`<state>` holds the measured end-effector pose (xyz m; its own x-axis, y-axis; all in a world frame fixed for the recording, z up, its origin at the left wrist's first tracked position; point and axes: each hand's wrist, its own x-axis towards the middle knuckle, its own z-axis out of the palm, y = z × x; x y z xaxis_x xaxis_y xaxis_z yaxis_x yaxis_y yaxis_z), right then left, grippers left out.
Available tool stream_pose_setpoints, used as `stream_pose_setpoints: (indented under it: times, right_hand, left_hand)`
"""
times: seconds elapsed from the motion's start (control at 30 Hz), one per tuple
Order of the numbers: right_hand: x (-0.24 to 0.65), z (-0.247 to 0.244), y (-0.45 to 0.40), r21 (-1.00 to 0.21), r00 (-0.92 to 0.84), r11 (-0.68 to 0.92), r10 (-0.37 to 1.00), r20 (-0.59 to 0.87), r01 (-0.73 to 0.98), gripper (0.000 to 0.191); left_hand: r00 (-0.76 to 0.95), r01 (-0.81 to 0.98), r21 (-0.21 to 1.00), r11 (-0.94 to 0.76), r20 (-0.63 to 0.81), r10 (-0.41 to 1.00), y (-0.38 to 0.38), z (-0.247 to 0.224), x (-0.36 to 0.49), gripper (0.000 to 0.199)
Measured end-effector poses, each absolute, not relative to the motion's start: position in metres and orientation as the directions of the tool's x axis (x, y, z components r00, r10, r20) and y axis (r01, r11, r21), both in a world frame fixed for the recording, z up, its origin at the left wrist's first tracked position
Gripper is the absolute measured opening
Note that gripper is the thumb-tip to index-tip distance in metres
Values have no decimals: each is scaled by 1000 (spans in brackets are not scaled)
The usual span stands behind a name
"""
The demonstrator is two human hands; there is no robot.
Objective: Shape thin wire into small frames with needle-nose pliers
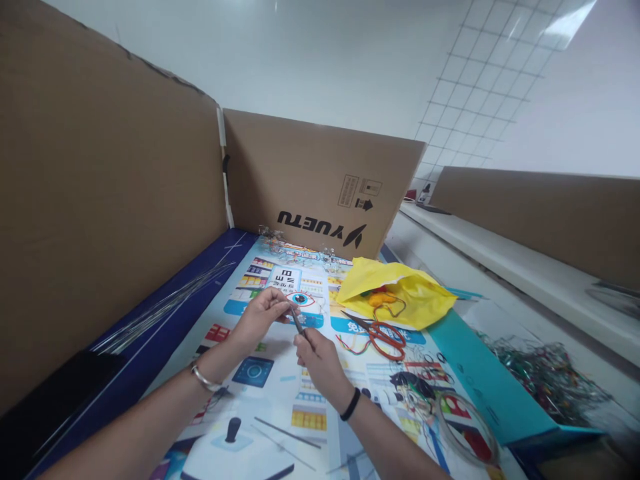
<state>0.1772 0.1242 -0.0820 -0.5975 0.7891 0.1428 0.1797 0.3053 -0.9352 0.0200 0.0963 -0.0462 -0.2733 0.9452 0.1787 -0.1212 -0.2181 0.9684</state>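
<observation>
Above the middle of the printed sheet (pixel 280 380), my two hands are close together. My left hand (pixel 260 319), with a silver bangle at its wrist, pinches something too small to make out at the tip of a thin dark metal tool. My right hand (pixel 320 360), a black band at its wrist, is closed around that tool (pixel 297 321). Red-handled scissors (pixel 387 341) lie to the right of my hands, beside coloured threads. Behind them rests an open yellow bag (pixel 430 300) with orange and red items inside.
Cardboard walls (pixel 320 173) rise at the back and left. Long thin wires (pixel 165 307) lie at the left. A tangled wire pile (pixel 550 377) sits at the right beyond a teal box edge (pixel 480 380). A clear round coil (pixel 493 433) is near the front right.
</observation>
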Motion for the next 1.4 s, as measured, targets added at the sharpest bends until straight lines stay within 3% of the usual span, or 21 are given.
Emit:
stream_pose_setpoints:
  times: [0.87, 1.23, 1.4]
  right_hand:
    - [178, -82, 128, -937, -609, 279, 787, 98, 209, 27]
    - [179, -75, 126, -766, -640, 539, 735, 223, 352, 27]
    - [179, -70, 111, -625, -779, 728, 554, 294, 282, 24]
  left_hand:
    - [-276, -122, 966, -226, 186, 943, 99, -52, 19, 17]
    - [-305, -64, 957, -282, 251, 919, 99, -48, 19, 15]
    - [-381, -121, 949, -292, 227, 896, 100, -41, 3, 21]
